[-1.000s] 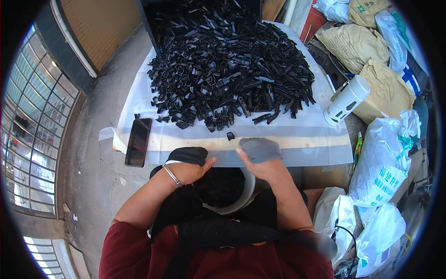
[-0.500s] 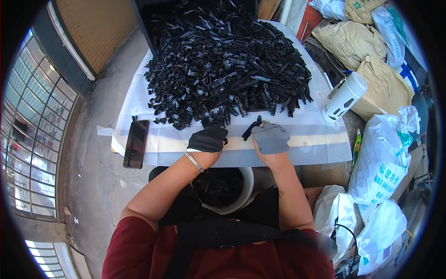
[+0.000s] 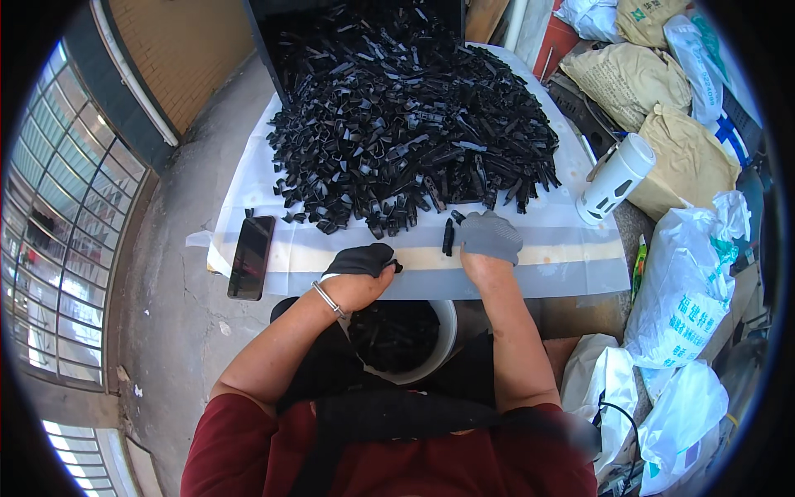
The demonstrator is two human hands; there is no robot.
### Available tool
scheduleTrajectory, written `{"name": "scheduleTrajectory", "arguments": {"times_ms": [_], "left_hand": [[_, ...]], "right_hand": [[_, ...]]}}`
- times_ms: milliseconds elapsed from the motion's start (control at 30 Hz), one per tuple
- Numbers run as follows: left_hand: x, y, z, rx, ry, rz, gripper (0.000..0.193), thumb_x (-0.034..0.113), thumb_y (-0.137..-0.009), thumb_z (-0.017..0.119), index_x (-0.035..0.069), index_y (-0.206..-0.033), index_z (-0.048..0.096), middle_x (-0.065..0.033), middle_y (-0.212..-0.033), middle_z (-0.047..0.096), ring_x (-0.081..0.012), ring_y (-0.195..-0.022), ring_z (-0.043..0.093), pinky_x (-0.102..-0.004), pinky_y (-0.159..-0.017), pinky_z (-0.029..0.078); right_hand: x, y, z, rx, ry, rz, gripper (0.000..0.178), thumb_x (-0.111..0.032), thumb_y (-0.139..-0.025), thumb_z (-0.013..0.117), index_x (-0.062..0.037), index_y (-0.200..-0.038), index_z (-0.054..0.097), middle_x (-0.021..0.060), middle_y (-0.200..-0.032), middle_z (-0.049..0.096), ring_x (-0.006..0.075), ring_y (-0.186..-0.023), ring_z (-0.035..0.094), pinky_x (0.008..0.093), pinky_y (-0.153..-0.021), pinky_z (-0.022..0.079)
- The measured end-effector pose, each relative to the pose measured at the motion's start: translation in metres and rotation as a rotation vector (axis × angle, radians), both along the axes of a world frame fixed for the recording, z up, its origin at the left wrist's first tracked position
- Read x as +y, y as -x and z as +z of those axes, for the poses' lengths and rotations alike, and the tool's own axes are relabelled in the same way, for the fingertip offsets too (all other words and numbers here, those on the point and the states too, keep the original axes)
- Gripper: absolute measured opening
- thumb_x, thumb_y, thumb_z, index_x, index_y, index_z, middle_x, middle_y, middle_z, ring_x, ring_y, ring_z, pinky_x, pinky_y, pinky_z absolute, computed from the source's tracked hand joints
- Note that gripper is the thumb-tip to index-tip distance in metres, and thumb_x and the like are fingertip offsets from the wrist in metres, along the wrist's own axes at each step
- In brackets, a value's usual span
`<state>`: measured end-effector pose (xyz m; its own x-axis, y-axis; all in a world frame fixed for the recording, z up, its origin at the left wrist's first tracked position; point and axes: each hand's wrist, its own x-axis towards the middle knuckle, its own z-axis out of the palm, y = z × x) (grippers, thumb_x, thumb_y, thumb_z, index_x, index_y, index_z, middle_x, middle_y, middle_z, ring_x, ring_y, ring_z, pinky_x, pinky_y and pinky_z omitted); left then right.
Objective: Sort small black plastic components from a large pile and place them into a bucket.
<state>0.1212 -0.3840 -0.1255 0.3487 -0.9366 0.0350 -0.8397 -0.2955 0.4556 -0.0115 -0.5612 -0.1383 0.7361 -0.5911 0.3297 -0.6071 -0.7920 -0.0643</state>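
My left hand (image 3: 362,270), in a black fingerless glove, is closed at the table's near edge, with a small black plastic piece (image 3: 398,267) poking out at its fingertips. My right hand (image 3: 490,238) wears a grey dotted glove. Its fingers are bent together around the end of a short black plastic piece (image 3: 458,217). A second, narrow black piece (image 3: 448,238) stands out just left of these fingers; whether they touch it I cannot tell. Beyond both hands spreads a large heap of black plastic pieces (image 3: 406,141). Below the table edge, a white bucket (image 3: 448,331) holds more black pieces.
A phone (image 3: 251,257) lies at the table's left edge. At the right edge stands a white bottle (image 3: 615,178). Filled sacks (image 3: 683,282) crowd the right side. A black bin (image 3: 263,41) lies open behind the heap. White sheeting (image 3: 571,277) covers the table.
My left hand has shifted left and slightly nearer to me. The right hand has moved a little farther off and right. The narrow black piece beside it now points more upright.
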Motion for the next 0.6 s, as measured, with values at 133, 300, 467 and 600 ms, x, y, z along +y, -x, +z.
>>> {"name": "scheduleTrajectory", "arguments": {"times_ms": [133,300,467,600], "left_hand": [[0.005,-0.003,0.0,0.032,0.01,-0.03,0.021,0.026,-0.081,0.051,0.006,-0.084,0.057,-0.0173,-0.078,0.059,-0.036,-0.071,0.057,-0.0425,-0.064,0.045],[0.01,-0.007,0.001,0.128,0.021,-0.106,0.025,0.029,-0.082,0.052,0.005,-0.083,0.059,-0.0162,-0.076,0.059,-0.0348,-0.07,0.056,-0.0405,-0.064,0.045],[0.013,-0.005,0.023,0.387,-0.195,-0.174,0.027,0.03,-0.082,0.054,0.004,-0.082,0.058,-0.0122,-0.069,0.059,-0.0261,-0.064,0.056,-0.0345,-0.061,0.044],[0.018,-0.007,0.029,0.433,-0.207,-0.2,0.031,0.033,-0.083,0.052,0.003,-0.086,0.058,-0.013,-0.067,0.056,-0.0222,-0.061,0.054,-0.0317,-0.059,0.044]], "right_hand": [[0.007,0.003,0.008,-0.04,0.055,0.041,0.013,-0.011,-0.072,0.054,-0.0046,-0.081,0.059,0.0168,-0.08,0.058,0.0316,-0.077,0.057,0.041,-0.066,0.047],[-0.002,0.013,-0.008,-0.168,-0.183,0.086,0.021,-0.021,-0.08,0.053,-0.0032,-0.092,0.058,0.0157,-0.087,0.058,0.0314,-0.083,0.057,0.0404,-0.072,0.046],[0.043,0.019,0.002,-0.405,-0.877,0.65,0.034,-0.028,-0.085,0.055,-0.0032,-0.108,0.052,0.0126,-0.092,0.058,0.0294,-0.087,0.056,0.0361,-0.077,0.044],[0.06,0.019,0.009,-0.315,-0.717,0.762,0.035,-0.026,-0.084,0.057,-0.0029,-0.109,0.052,0.0126,-0.088,0.058,0.0273,-0.082,0.057,0.0347,-0.074,0.045]]}}
